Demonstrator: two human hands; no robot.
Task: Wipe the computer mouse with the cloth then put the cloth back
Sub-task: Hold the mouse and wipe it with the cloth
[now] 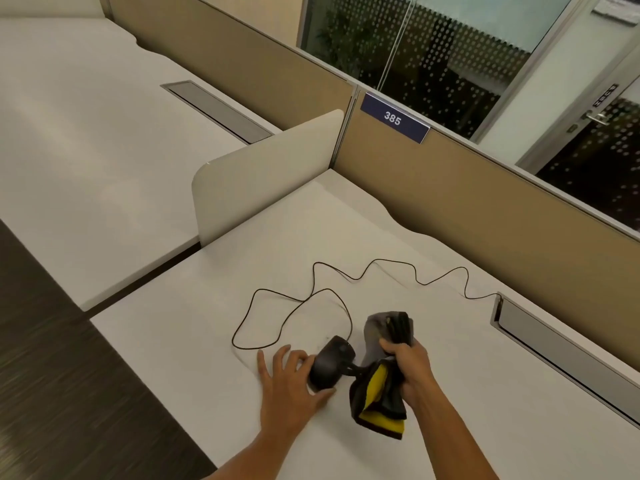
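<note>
A black wired computer mouse (pixel 330 363) is near the front of the white desk (pixel 450 393). My left hand (pixel 289 386) rests against its left side, thumb under its near end and fingers spread along the far side. Just right of the mouse, my right hand (pixel 408 367) is closed around a bunched cloth (pixel 379 389), grey and black with a yellow face. The cloth sticks up above the fist and hangs down below it. Its lower part almost touches the mouse.
The mouse's thin black cable (pixel 311 292) loops across the desk and runs to a grey cable slot (pixel 540 337) at the right. A white divider panel (pixel 266 174) stands at the desk's left rear. Tan partitions (pixel 467 209) line the back. Dark floor lies at the left.
</note>
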